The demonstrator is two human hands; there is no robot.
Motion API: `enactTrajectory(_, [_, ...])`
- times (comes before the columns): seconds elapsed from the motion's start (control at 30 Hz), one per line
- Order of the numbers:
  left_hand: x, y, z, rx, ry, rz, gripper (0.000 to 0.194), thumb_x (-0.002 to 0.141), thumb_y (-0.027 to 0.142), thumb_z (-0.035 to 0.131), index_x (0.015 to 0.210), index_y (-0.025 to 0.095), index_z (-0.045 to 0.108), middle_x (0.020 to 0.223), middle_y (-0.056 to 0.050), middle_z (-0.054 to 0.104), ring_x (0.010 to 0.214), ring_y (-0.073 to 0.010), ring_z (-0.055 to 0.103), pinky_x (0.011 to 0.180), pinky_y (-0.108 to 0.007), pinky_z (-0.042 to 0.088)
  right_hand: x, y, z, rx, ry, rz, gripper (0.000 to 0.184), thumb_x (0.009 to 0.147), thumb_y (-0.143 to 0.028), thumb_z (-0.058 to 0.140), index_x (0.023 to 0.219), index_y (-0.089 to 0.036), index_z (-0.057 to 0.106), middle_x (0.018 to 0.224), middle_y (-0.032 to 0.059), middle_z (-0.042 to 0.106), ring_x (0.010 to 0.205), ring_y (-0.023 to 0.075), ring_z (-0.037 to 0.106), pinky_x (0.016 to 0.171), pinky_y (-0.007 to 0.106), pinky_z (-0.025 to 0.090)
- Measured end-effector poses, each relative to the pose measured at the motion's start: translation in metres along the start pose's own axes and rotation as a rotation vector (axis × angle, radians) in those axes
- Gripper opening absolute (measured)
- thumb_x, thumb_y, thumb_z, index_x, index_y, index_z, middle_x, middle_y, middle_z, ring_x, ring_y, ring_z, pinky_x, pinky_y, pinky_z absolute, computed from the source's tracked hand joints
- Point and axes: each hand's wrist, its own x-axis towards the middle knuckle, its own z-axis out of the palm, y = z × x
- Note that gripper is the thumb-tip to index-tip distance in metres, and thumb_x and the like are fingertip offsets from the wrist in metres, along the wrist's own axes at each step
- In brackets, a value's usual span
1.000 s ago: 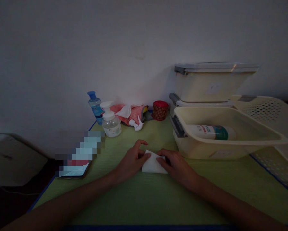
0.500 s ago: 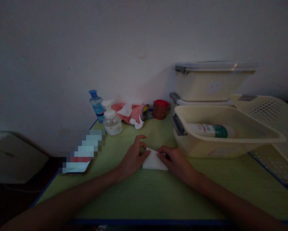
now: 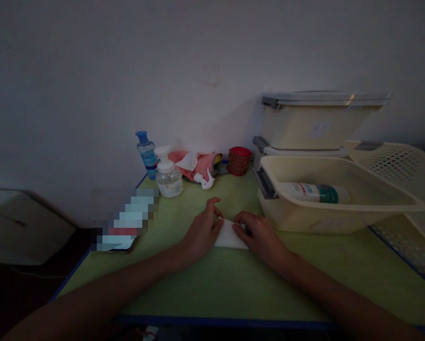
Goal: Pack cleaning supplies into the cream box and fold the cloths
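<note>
A small white folded sheet, like a tissue or paper towel (image 3: 230, 236), lies on the green table (image 3: 212, 293) between my hands. At its left edge my left hand (image 3: 203, 232) pinches it between thumb and bent fingers, with the index finger raised and curved. My right hand (image 3: 257, 234) grips its right side, thumb on top and the other fingers curled round the edge. Parts of the sheet are hidden under both hands.
A cream tub (image 3: 340, 220) holding a white-and-green bottle (image 3: 315, 192) stands right, before stacked lidded boxes (image 3: 311, 125). Behind are a pump bottle (image 3: 169, 182), blue bottle (image 3: 147, 158), pink cloth (image 3: 201, 163) and red woven basket (image 3: 239, 163). A blurred-out phone-like device (image 3: 129, 222) lies left.
My left fingertips have closed together on the sheet's upper left corner, covering more of it. My right hand stays nearly the same. The whole view has shifted slightly.
</note>
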Motion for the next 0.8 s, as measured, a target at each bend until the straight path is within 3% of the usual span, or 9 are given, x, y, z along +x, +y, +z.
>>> enactTrajectory(0.37, [-0.0010,0.0059,-0.0011,0.195,-0.022,0.008,0.037,0.082,0.014,0.040,0.118,0.017,0.031,0.094,-0.004,0.056,0.075,-0.0164,0.057,0.071,-0.032,0.044,-0.0022,-0.0051,0.0024,-0.193,-0.018,-0.024,0.011,0.084,-0.014,0.046,0.088,-0.013,0.057,0.089,0.0076,0.060,0.072,0.0153,0.058,0.066,0.027,0.043])
enactTrajectory(0.6, [0.0000,0.0044,-0.0028,0.311,-0.035,0.060,0.027,0.083,0.013,0.042,0.109,0.018,0.042,0.100,-0.005,0.056,0.084,-0.0170,0.057,0.076,-0.032,0.045,-0.0040,-0.0047,0.0002,-0.351,-0.049,0.013,0.013,0.087,-0.022,0.046,0.093,-0.018,0.057,0.094,0.0040,0.059,0.073,0.0159,0.060,0.058,0.026,0.041])
enactTrajectory(0.7, [0.0001,0.0055,-0.0059,0.387,-0.069,0.102,0.016,0.086,0.017,0.040,0.099,0.018,0.050,0.098,-0.004,0.055,0.086,-0.0173,0.057,0.076,-0.031,0.046,-0.0043,-0.0018,0.0019,-0.370,-0.016,-0.029,0.012,0.086,-0.021,0.048,0.094,-0.018,0.056,0.096,0.0048,0.057,0.074,0.0158,0.059,0.058,0.026,0.043])
enactTrajectory(0.8, [0.0000,0.0068,-0.0086,0.441,-0.100,0.114,0.020,0.090,0.022,0.036,0.092,0.018,0.055,0.097,-0.003,0.052,0.081,-0.0154,0.057,0.073,-0.029,0.046,-0.0033,0.0012,0.0050,-0.370,0.041,-0.115,0.012,0.083,-0.016,0.051,0.094,-0.016,0.056,0.096,0.0064,0.055,0.081,0.0168,0.056,0.066,0.027,0.046])
